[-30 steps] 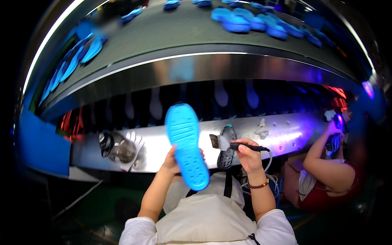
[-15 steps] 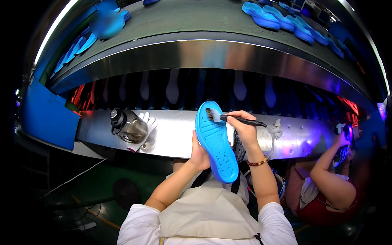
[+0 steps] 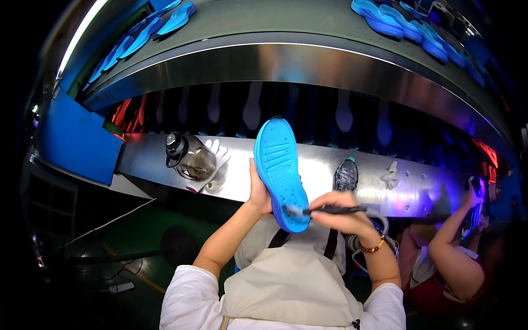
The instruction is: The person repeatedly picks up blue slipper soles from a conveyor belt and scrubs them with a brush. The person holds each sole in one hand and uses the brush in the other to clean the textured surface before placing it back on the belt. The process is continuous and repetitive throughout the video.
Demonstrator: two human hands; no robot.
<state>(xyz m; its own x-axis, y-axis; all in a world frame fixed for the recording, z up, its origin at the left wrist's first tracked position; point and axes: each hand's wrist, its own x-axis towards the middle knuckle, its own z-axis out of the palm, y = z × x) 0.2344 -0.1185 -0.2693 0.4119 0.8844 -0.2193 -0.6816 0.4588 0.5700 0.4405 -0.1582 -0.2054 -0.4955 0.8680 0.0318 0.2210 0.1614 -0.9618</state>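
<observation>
Nearest the camera, the person's own white sleeves and pale grey apron [image 3: 291, 291] fill the lower middle, with both bare forearms rising from it. Below and to the left lies a dark green floor [image 3: 126, 231] crossed by thin cables.

The right hand [image 3: 341, 220] is closed around a slim black-handled brush [image 3: 330, 210], held nearly level with its bristle end pointing left; a beaded bracelet [image 3: 374, 247] circles that wrist. The bristles touch the near end of a bright blue rubber shoe sole with ribbed tread [image 3: 280, 170]. The sole stands almost upright, tread toward the camera, its far end tipped slightly left. The left hand [image 3: 258, 192] grips the sole along its left edge, fingers curled behind it and thumb at the front, so the sole sits between the two hands, just above the apron.

Behind the hands runs a long polished steel shelf [image 3: 319, 170], bending with the lens. On it, to the left of the sole, a clear water bottle with a black cap [image 3: 190, 157] lies tilted beside a white work glove [image 3: 214, 154]. To the right of the sole a dark grey sole [image 3: 346, 175] rests on the steel, and further right a small white scrap [image 3: 390, 175].

At the far right another person's arm [image 3: 451, 247] reaches up to the same shelf. At the left stands a blue panel [image 3: 74, 137]. Beyond the shelf is a dark recess with pale reflected sole shapes, and above it a curved grey conveyor belt [image 3: 264, 22] carries more blue soles [image 3: 385, 16] along its far edges.
</observation>
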